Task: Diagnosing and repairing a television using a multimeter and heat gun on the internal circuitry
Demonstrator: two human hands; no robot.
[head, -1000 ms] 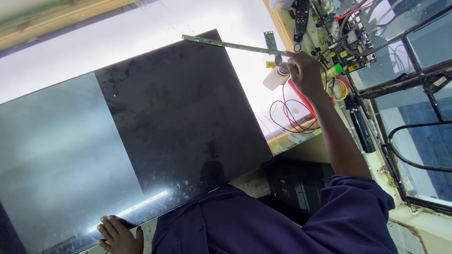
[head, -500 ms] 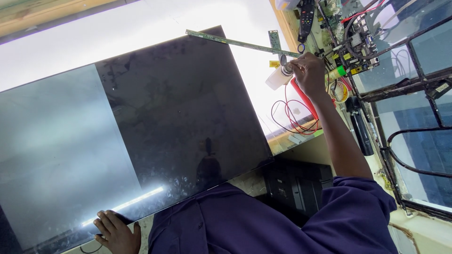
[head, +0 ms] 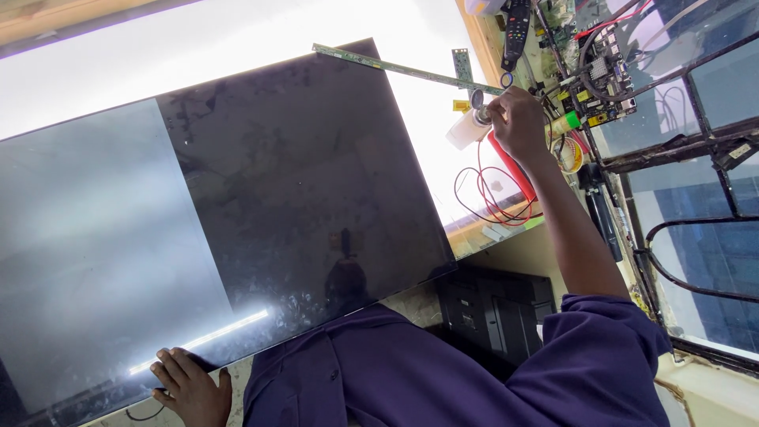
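Fingers of the left hand (head: pixel 188 386) curl over the near edge of the dark display panel (head: pixel 237 221), which lies flat on the lit worktable (head: pixel 237 32); the right hand (head: pixel 518 120) is closed around a small white bottle (head: pixel 466 128) just beside the panel's far corner, near red wires (head: pixel 494 194) and a thin circuit strip (head: pixel 403 68).

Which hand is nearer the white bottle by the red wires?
Right. The right hand is wrapped around the neck end of the white bottle near the red wires. The left hand is far off, gripping the near edge of the dark panel.
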